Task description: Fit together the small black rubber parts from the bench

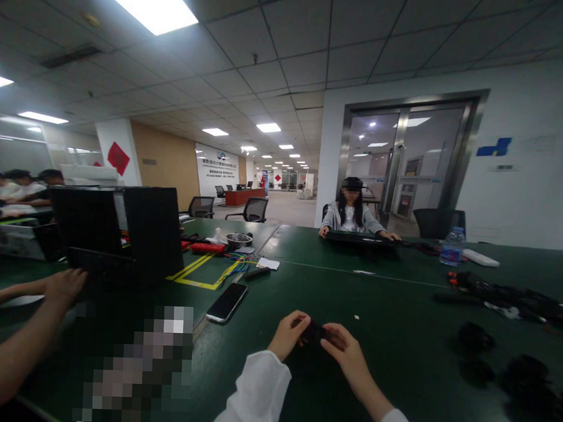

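A small dark object (313, 333) is held between both hands above the green table (275, 383); it is too dark to tell its kind. My left hand (289, 334) pinches its left side with thumb and fingers. On the other side, the thumb and fingertips of my right hand (347, 352) close on its right edge. A black phone (227, 302) lies on the table to the left of my hands. A tiny pale scrap (356, 317) rests just beyond them.
Dark, blurred bundles (527, 373) and black cables (500, 295) lie at the right, with a water bottle (452, 246) beyond. Left stands a black case (119, 233), a co-worker's hand (66, 286) beside it. Wires (236, 266) and a metal bowl (239, 240) are nearby. Someone sits opposite.
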